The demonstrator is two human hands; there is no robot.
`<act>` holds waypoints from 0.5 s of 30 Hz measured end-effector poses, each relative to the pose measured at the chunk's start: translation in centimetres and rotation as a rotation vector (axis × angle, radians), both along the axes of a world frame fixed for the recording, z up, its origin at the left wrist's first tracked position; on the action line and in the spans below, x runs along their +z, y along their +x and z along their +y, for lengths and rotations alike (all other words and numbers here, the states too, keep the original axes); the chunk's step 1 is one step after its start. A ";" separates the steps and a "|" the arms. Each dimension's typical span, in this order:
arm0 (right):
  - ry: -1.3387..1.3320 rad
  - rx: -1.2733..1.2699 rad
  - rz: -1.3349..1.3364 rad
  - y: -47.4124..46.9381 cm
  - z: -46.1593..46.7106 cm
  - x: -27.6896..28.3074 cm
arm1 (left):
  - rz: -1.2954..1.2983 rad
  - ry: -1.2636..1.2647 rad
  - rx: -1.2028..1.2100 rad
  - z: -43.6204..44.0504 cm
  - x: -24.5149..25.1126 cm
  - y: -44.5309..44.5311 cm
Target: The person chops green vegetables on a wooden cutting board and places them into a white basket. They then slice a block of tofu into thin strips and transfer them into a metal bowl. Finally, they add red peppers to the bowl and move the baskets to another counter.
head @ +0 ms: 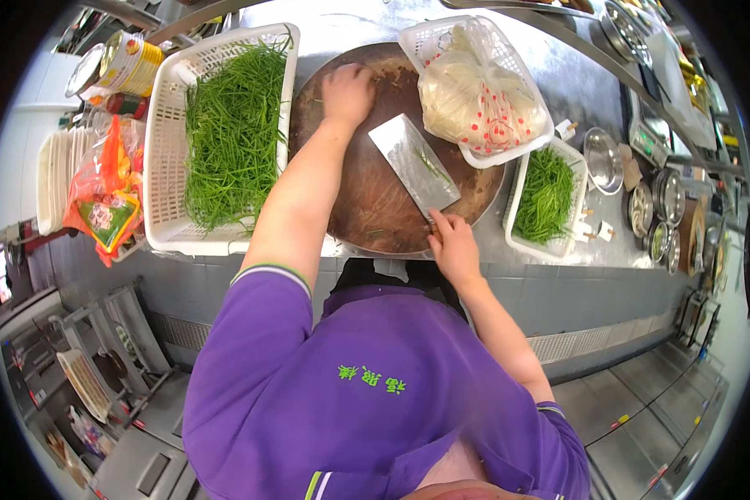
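Observation:
My right hand (456, 245) grips the handle of a broad Chinese cleaver (415, 165), its blade lying over the round wooden chopping board (365, 194). A few green bits stick to the blade. Near the board's far left edge rests my left hand (349, 94), its fingers bent; whether anything is under them is hidden. Left of the board, a white plastic basket (165, 150) holds a heap of cut green stalks (234, 131), seemingly Chinese chives. A smaller white basket (575, 206) with similar greens (544, 194) stands to the right.
Another white basket (506, 37) overlaps the board's far right, holding a tied plastic bag of pale food (481, 94). Steel bowls (603, 159) and a scale (650, 144) stand further right. On the left are a large can (128, 62) and an orange plastic bag (109, 187).

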State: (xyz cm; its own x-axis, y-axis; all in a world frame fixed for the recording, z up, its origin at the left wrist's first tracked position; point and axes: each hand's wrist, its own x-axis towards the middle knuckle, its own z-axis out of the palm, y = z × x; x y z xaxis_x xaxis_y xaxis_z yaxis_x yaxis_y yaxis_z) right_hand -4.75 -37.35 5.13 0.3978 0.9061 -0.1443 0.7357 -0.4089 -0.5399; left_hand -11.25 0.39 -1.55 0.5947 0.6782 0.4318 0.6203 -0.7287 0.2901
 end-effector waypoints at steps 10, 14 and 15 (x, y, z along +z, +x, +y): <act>0.016 -0.309 0.930 -1.7 -4.5 3.8 | -0.066 -0.130 0.087 -10.8 -0.5 -10.9; 0.069 -0.440 1.425 -3.4 -4.0 0.9 | 0.036 -0.239 -0.106 -16.5 0.0 -13.8; 0.083 -0.477 1.494 -3.8 -4.3 -0.3 | 0.068 -0.250 -0.089 -17.4 0.4 -14.2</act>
State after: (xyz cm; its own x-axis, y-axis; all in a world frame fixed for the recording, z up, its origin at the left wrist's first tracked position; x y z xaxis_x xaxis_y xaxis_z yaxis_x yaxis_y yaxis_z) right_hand -8.59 -41.62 4.80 0.1871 0.7686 -0.6118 -0.6474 -0.3719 -0.6652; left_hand -25.40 -16.97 -1.15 0.6787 0.7024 0.2146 0.5811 -0.6922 0.4280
